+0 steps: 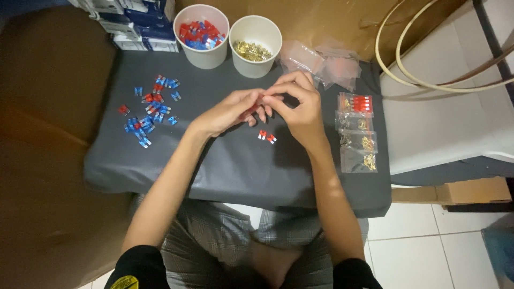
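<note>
**A:** How much of the packing looks done from the head camera?

**B:** Some. Four small clear bags (357,132) lie filled in a row at the right of the grey tabletop (235,171). I think lots is left: a pile of blue and red pieces (151,108) sits loose on the left. One white cup (202,35) holds more red and blue pieces. The other cup (255,45) holds gold bits. Empty bags (321,61) wait behind.

**A:** And the hands?

**B:** They meet above the middle of the tabletop. The left hand (231,111) has its grip pinched shut on a small red piece (255,107). The right hand (299,104) curls over it, fingertips touching the same piece. Two red pieces (266,137) lie just below the hands.
</note>
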